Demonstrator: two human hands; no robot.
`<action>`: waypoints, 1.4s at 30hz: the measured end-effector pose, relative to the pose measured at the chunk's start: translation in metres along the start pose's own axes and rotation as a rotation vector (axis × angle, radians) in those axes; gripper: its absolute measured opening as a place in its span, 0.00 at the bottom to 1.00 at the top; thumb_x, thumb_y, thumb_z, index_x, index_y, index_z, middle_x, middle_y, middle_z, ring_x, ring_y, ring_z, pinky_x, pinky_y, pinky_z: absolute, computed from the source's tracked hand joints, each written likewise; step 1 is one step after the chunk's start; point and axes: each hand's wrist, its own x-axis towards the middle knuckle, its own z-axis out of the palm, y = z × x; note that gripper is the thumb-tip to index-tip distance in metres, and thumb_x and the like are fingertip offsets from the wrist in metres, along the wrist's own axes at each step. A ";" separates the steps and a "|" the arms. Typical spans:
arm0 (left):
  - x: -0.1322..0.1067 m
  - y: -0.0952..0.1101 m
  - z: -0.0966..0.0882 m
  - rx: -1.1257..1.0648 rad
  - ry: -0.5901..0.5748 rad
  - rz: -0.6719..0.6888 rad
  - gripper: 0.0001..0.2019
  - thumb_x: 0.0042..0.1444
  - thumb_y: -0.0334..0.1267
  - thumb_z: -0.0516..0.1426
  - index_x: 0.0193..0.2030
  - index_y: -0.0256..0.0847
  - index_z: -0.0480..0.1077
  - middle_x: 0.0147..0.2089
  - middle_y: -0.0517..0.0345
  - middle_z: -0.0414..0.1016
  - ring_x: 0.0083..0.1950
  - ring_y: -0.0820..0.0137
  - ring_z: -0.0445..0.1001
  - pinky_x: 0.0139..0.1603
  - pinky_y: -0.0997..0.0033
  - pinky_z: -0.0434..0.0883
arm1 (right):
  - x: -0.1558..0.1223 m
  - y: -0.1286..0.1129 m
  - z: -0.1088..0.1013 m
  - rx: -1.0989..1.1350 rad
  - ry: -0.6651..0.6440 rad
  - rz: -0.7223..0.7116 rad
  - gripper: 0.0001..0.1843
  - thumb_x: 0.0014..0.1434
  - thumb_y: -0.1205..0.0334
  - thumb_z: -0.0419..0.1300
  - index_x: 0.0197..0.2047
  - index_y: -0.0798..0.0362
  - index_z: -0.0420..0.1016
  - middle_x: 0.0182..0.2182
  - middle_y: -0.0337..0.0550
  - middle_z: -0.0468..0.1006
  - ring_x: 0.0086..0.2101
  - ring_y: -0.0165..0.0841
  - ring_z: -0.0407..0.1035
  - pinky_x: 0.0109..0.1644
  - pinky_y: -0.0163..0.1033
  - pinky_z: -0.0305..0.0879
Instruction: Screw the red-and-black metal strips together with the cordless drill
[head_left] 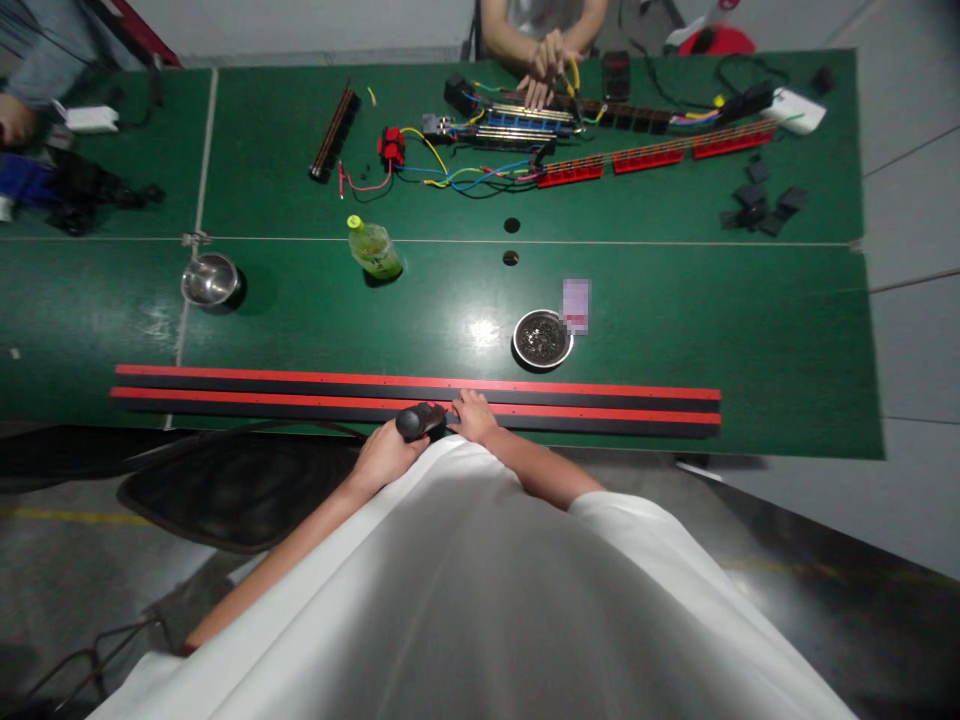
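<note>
My left hand (386, 455) is wrapped around a black screwdriver handle (420, 420) at the near edge of the green table. My right hand (474, 415) rests beside it, fingers curled onto the long red and black rails (600, 400) that lie along the front of the table. What the right fingers pinch, if anything, is hidden. A metal bowl of small dark screws (542, 338) stands just beyond the rails, to the right of my hands.
A green drink bottle (373, 248) and an empty steel bowl (209, 280) stand on the table (750, 320) to the left. Across the table another person's hands (546, 70) work on wired terminal strips (525, 125); red rail pieces (652, 155) and black blocks (757, 205) lie near them. A black chair (232, 490) sits at my left.
</note>
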 end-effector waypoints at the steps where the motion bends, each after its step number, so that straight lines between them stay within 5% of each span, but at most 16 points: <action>1: -0.001 0.000 0.002 0.032 -0.007 -0.010 0.19 0.61 0.44 0.64 0.57 0.44 0.82 0.54 0.44 0.86 0.58 0.51 0.83 0.51 0.65 0.75 | 0.000 0.000 0.000 -0.003 -0.001 0.001 0.16 0.63 0.52 0.73 0.47 0.53 0.79 0.54 0.55 0.72 0.55 0.48 0.64 0.56 0.49 0.62; 17: -0.006 0.003 0.006 0.137 0.001 -0.028 0.20 0.62 0.48 0.62 0.58 0.48 0.80 0.52 0.45 0.86 0.55 0.50 0.84 0.42 0.66 0.72 | 0.000 0.000 0.000 0.013 -0.011 0.012 0.13 0.63 0.54 0.71 0.45 0.53 0.78 0.53 0.54 0.72 0.54 0.47 0.64 0.56 0.49 0.61; 42: -0.010 -0.003 0.005 0.016 0.077 0.030 0.24 0.64 0.53 0.63 0.64 0.48 0.75 0.57 0.45 0.85 0.62 0.52 0.81 0.56 0.63 0.74 | 0.000 -0.002 -0.003 0.051 0.032 0.041 0.18 0.63 0.50 0.71 0.49 0.53 0.78 0.53 0.53 0.73 0.55 0.47 0.65 0.58 0.50 0.62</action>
